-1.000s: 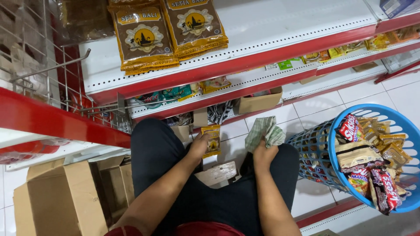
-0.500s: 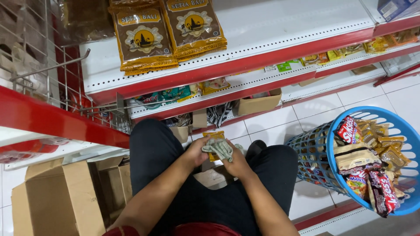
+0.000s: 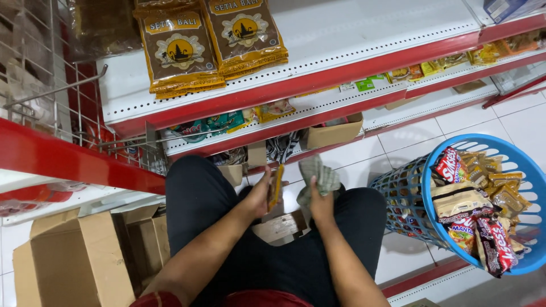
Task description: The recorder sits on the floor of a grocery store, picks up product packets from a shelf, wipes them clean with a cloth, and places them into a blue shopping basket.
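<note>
Left hand (image 3: 260, 196) is raised over the lap, pinching a yellow packet (image 3: 276, 186) edge-on. Right hand (image 3: 320, 203), just beside the packet, clutches a checked cloth (image 3: 318, 175).

My left hand (image 3: 259, 196) holds a packet (image 3: 276, 186) edge-up over my lap; my right hand (image 3: 321, 206), just beside it, holds a cloth (image 3: 318, 175). Shelves (image 3: 352, 71) stand before me, bags (image 3: 213, 42) on top. A basket (image 3: 409, 196) of snacks (image 3: 478, 210) stands right; cardboard boxes (image 3: 79, 261) lie left.
</note>
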